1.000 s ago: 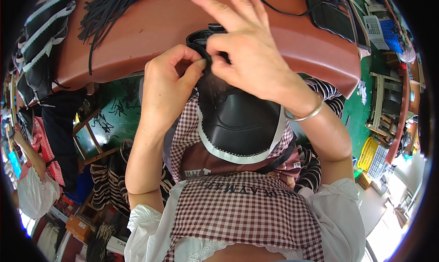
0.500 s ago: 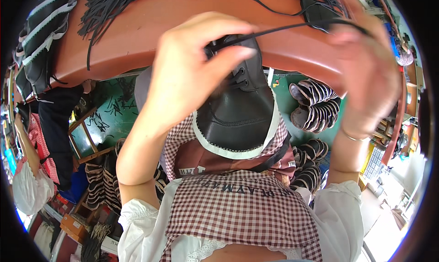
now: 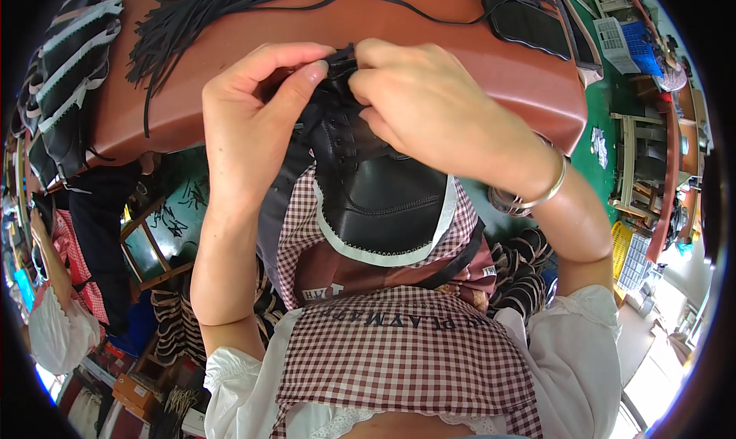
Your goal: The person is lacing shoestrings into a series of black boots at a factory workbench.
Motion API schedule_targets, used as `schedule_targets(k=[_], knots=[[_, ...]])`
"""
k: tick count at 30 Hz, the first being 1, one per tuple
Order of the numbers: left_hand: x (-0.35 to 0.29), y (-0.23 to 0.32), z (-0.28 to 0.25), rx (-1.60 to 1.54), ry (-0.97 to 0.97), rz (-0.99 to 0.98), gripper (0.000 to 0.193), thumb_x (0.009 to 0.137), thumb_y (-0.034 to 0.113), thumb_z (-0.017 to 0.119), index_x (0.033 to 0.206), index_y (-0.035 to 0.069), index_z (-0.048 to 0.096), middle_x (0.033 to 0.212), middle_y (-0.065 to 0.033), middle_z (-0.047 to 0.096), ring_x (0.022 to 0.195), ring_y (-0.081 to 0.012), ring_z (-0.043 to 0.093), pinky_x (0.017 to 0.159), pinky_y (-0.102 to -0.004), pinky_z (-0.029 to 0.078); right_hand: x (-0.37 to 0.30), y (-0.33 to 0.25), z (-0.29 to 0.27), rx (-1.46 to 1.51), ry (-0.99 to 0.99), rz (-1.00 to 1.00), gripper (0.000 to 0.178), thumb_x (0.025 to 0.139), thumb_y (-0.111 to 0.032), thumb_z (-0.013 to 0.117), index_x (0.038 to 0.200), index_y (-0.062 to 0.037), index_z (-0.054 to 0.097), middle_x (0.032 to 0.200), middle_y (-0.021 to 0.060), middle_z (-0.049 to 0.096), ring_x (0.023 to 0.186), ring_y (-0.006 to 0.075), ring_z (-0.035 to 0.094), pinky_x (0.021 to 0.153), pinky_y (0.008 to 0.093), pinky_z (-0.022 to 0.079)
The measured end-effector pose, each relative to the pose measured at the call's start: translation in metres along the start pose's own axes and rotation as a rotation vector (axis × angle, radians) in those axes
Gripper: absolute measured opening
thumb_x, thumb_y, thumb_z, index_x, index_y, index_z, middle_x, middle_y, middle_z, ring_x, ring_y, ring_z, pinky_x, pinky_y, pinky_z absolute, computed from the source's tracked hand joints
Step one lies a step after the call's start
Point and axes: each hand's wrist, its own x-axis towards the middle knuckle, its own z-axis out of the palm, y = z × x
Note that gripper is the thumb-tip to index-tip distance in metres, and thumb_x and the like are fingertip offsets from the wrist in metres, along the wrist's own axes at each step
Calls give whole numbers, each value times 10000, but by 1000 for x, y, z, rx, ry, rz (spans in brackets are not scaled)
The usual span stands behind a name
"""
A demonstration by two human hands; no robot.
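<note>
A black leather shoe upper (image 3: 399, 205) with a pale zigzag-cut edge lies over my lap, its toe part toward me and its eyelet part farther away. At its far end my left hand (image 3: 264, 94) is closed, thumb and forefinger pinching the black leather. Right against it, my right hand (image 3: 429, 94) is closed with curled fingers on a black shoelace, mostly hidden by the fingers. A short dark tip stands up between the two hands. Most of the eyelets are in the shade of my right hand or covered by it.
Loose black laces (image 3: 192, 25) lie across the brown table (image 3: 268, 32), with a black phone (image 3: 529, 25) at its right. Zigzag-edged uppers (image 3: 73, 78) are stacked at the far left. More stacked shoe parts (image 3: 521, 263) stand below. A co-worker's sleeve (image 3: 61, 324) shows at left.
My right hand has come in from the far right, where it drew the lace out taut, and now meets my left hand at the upper. My left hand has shifted slightly left.
</note>
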Motion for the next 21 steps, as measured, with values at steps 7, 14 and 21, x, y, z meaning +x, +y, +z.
schedule_targets(k=[7,14,21], knots=[[-3,-16,23,518,-69,353,129,712,13,717,822,61,668,876,-30,610,842,-237,582,740,-344,446,-51,2,44,-102,407,32,248,606,-59,654,851,-93,637,903,81,495,783,263,553,622,366,506],[0,-21,34,735,-96,499,125,660,47,738,761,93,681,1095,-43,539,1068,-284,482,875,-437,362,-64,24,55,5,414,-61,370,573,-23,691,929,-92,617,1019,119,538,889,295,595,651,368,544],[3,-19,38,780,-134,475,172,665,28,737,807,97,671,1136,-27,566,1099,-259,489,914,-395,364,-62,22,52,30,417,-58,371,578,-15,688,937,-83,624,1033,126,543,873,301,601,653,374,544]])
